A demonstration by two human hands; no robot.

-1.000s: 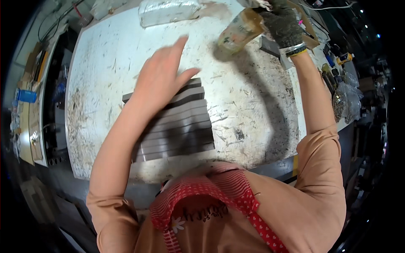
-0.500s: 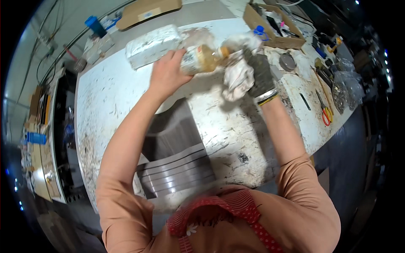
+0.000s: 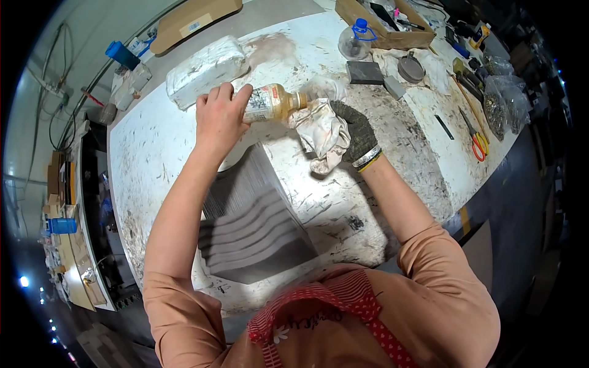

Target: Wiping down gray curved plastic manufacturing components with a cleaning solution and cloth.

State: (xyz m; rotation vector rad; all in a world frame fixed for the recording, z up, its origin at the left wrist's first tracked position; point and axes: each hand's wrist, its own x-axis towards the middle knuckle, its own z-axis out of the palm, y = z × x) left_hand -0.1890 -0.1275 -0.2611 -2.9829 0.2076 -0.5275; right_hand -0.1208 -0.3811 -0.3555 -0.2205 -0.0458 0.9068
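Note:
My bare left hand (image 3: pixel 219 119) is wrapped round a clear plastic bottle (image 3: pixel 262 105) of yellowish liquid. The bottle lies tipped on its side in the air, its neck pointing right. Right at its mouth is a crumpled, stained white cloth (image 3: pixel 325 132), gripped by my right hand (image 3: pixel 358 134) in a dark glove. Whether the mouth touches the cloth, I cannot tell. Below them, on the table, lies a grey piece (image 3: pixel 254 236) with a curved edge and wavy ridges.
A wrapped white block (image 3: pixel 208 70) sits beyond my left hand. Past my right hand are a blue-capped jug (image 3: pixel 356 42), a dark rectangular block (image 3: pixel 364 73), a round grey dish (image 3: pixel 411 69) and a cardboard box (image 3: pixel 392 38). Scissors (image 3: pixel 475 138) lie at the right of the stained white table (image 3: pixel 144 184).
Both hands have come nearer and to the left in the view, with the bottle and cloth still held. The jug and dark block, partly covered before, now show.

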